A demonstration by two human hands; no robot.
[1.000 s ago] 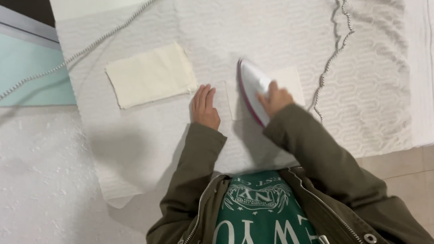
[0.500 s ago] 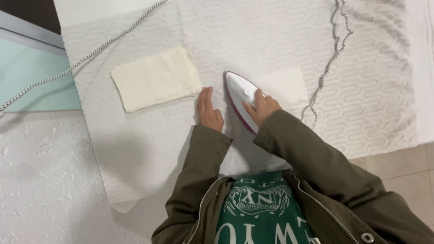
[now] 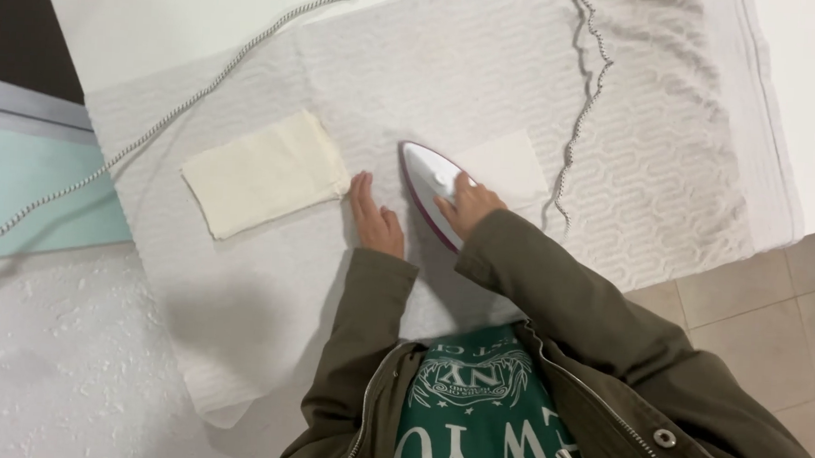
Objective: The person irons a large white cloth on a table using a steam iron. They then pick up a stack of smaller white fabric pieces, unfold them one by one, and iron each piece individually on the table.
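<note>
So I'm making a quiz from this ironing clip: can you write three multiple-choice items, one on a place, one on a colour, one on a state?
1. Where does the folded cream cloth lie relative to the left hand?
A. to its left in the picture
B. under the iron
C. on the floor tiles

2. What colour is the edge of the iron?
A. green
B. purple-red
C. yellow

3. What is the right hand doing?
A. resting open on the tiles
B. pulling the cord
C. gripping the iron

Answers:
1 A, the cloth lies on the white cover beyond the fingertips.
2 B, a purple-red rim borders the white body.
3 C, the fingers close over the iron's top.
</note>
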